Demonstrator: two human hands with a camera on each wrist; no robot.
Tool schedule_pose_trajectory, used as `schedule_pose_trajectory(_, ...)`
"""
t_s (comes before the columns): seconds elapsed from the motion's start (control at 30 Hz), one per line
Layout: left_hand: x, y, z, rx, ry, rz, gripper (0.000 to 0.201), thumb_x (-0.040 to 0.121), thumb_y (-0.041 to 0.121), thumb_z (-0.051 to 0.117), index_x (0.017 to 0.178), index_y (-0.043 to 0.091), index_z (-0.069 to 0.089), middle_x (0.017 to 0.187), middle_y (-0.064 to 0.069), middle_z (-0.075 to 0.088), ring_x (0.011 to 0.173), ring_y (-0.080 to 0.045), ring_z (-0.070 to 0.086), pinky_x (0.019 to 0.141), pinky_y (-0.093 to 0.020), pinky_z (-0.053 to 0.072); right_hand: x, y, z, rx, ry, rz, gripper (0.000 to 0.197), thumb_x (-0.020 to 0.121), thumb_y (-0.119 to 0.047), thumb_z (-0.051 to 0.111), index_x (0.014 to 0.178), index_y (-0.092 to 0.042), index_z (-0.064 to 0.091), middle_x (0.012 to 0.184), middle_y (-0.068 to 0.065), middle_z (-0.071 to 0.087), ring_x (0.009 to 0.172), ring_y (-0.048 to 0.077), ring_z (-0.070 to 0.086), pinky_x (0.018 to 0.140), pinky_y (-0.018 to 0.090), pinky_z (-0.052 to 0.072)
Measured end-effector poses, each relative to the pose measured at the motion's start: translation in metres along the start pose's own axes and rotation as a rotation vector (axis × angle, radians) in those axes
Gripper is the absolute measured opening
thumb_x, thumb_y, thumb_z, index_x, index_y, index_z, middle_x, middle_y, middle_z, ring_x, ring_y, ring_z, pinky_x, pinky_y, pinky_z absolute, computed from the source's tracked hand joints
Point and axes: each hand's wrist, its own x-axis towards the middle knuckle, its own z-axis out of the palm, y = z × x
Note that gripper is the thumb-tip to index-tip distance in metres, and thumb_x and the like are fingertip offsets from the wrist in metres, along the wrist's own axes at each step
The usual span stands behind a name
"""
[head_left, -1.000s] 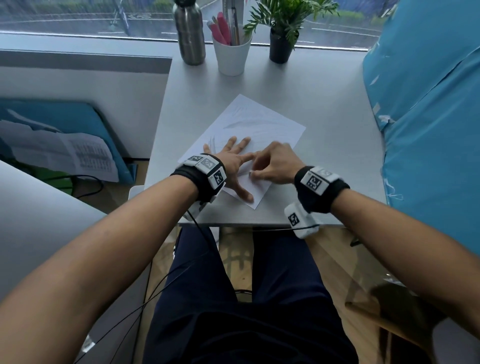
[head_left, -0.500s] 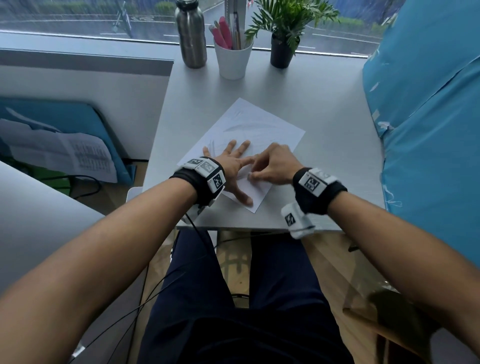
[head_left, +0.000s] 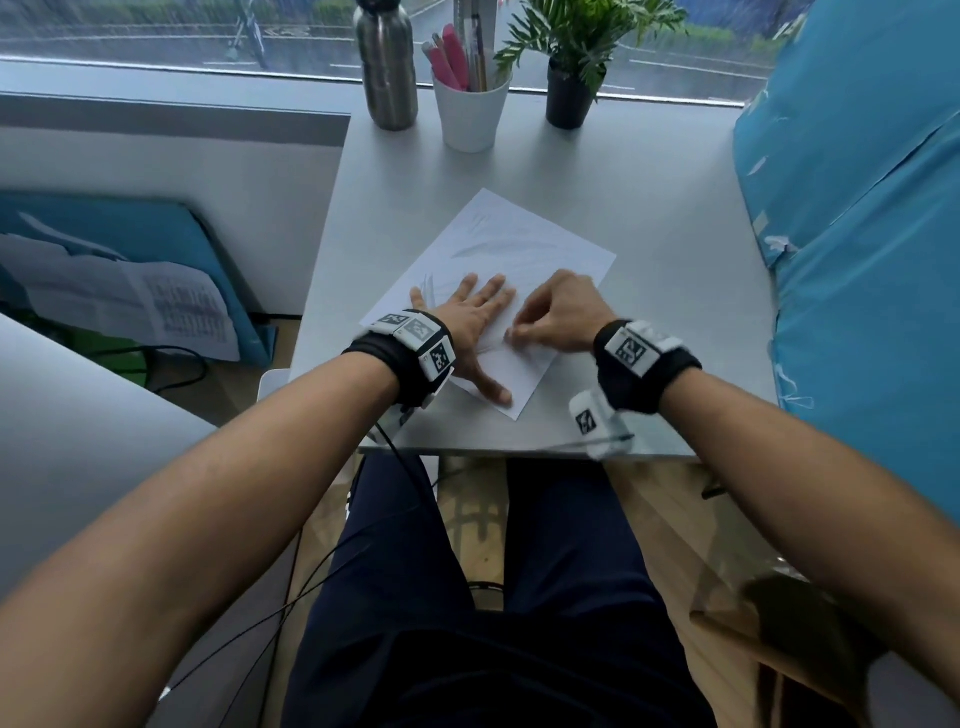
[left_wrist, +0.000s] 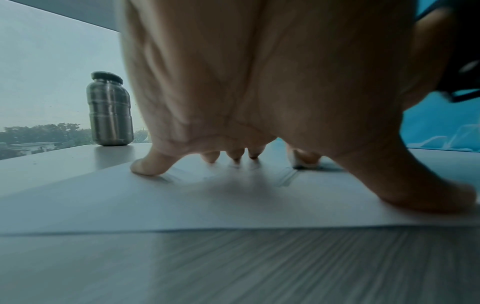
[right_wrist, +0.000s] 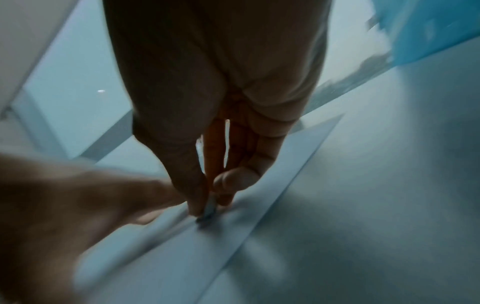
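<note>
We see the left hand (head_left: 470, 325) pressed flat on a white sheet of paper (head_left: 524, 244), its fingers (left_wrist: 149, 166) straight and spread and the thumb stretched toward the sheet's nearest corner. Just beside it the right hand (head_left: 558, 317) is curled, thumb and fingertips pinching a small pale object (right_wrist: 207, 210) whose lower end meets the paper. The wrist view is too blurred for us to tell what that object is. Black bands (head_left: 410, 358) carrying white marker blocks wrap both wrists. The sheet lies flat and turned at an angle on the near half of the grey worktop (head_left: 649, 182), one corner pointing at the person, with faint grey strokes crossing its surface. Along the worktop's far edge, by the window, we find three things in a row, well apart from the paper: a steel bottle (head_left: 387, 62) on the left, a white cup (head_left: 470, 117) holding pink and other pens in the middle, and a potted plant (head_left: 571, 78) in a black pot on the right. A blue wrapped panel (head_left: 857, 208) rises along the worktop's right side. To the left, below worktop level, printed sheets (head_left: 171, 312) lean against a blue board. The person's dark trousers (head_left: 467, 597) show beneath the near edge.
</note>
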Motion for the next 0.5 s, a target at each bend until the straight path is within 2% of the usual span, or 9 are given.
schedule_pose_trajectory(0.07, 0.0, 0.0, -0.001, -0.013, 0.006, -0.011, 0.154, 0.039, 0.085, 0.073, 0.152, 0.035, -0.018, 0.156, 0.022, -0.027, 0.145, -0.013, -0.026, 0.1, -0.077, -0.009, 0.003, 0.003, -0.001, 0.028, 0.074, 0.022, 0.012, 0.067, -0.026, 0.079, 0.076, -0.018, 0.079, 0.071, -0.003, 0.074, 0.069, 0.004, 0.065, 0.064, 0.007, 0.046)
schedule_pose_trajectory(0.13, -0.001, -0.001, -0.001, -0.017, -0.001, -0.011, 0.156, 0.036, 0.088, 0.072, 0.151, 0.035, -0.019, 0.156, 0.022, -0.028, 0.145, -0.013, -0.026, 0.1, -0.077, -0.01, -0.003, -0.005, 0.009, -0.024, -0.007, -0.054, 0.008, 0.068, -0.023, 0.078, 0.074, -0.017, 0.078, 0.07, -0.003, 0.074, 0.064, 0.004, 0.064, 0.065, 0.015, 0.051)
schedule_pose_trajectory(0.2, 0.0, -0.001, 0.0, -0.009, 0.004, -0.003, 0.156, 0.036, 0.087, 0.072, 0.152, 0.035, -0.018, 0.156, 0.022, -0.027, 0.145, -0.013, -0.026, 0.1, -0.077, -0.01, -0.004, -0.009, 0.01, -0.035, -0.058, -0.068, 0.007, 0.069, -0.022, 0.079, 0.074, -0.017, 0.078, 0.071, -0.003, 0.074, 0.065, 0.003, 0.063, 0.065, 0.015, 0.05)
schedule_pose_trajectory(0.3, -0.002, 0.002, -0.002, -0.013, 0.008, -0.006, 0.155, 0.038, 0.085, 0.073, 0.152, 0.034, -0.017, 0.157, 0.021, -0.025, 0.146, -0.013, -0.025, 0.101, -0.076, -0.009, 0.006, -0.003, 0.0, -0.008, 0.072, 0.013, 0.012, 0.068, -0.023, 0.079, 0.078, -0.015, 0.079, 0.074, -0.001, 0.074, 0.072, 0.006, 0.065, 0.071, 0.015, 0.05)
schedule_pose_trajectory(0.37, -0.003, 0.001, -0.001, -0.015, 0.003, -0.01, 0.156, 0.036, 0.086, 0.073, 0.152, 0.034, -0.017, 0.157, 0.021, -0.025, 0.146, -0.014, -0.025, 0.1, -0.077, -0.009, -0.001, -0.012, 0.007, -0.053, 0.024, -0.048, 0.009, 0.069, -0.018, 0.076, 0.075, -0.012, 0.078, 0.072, 0.001, 0.074, 0.067, 0.009, 0.064, 0.066, 0.017, 0.048)
schedule_pose_trajectory(0.43, -0.001, 0.0, -0.001, -0.003, 0.01, -0.006, 0.156, 0.037, 0.085, 0.073, 0.152, 0.034, -0.017, 0.157, 0.02, -0.026, 0.146, -0.014, -0.025, 0.1, -0.078, -0.008, -0.006, -0.019, 0.011, -0.077, -0.055, -0.099, 0.006, 0.07, -0.016, 0.076, 0.074, -0.013, 0.078, 0.069, -0.002, 0.071, 0.063, 0.007, 0.061, 0.06, 0.015, 0.044)
schedule_pose_trajectory(0.5, -0.002, 0.002, -0.002, -0.007, 0.011, -0.003, 0.154, 0.038, 0.085, 0.073, 0.152, 0.035, -0.017, 0.157, 0.02, -0.026, 0.146, -0.014, -0.025, 0.1, -0.078, -0.008, 0.0, -0.014, 0.004, -0.065, -0.005, -0.031, 0.009, 0.071, -0.021, 0.079, 0.078, -0.015, 0.079, 0.07, -0.005, 0.07, 0.068, 0.005, 0.062, 0.062, 0.011, 0.044)
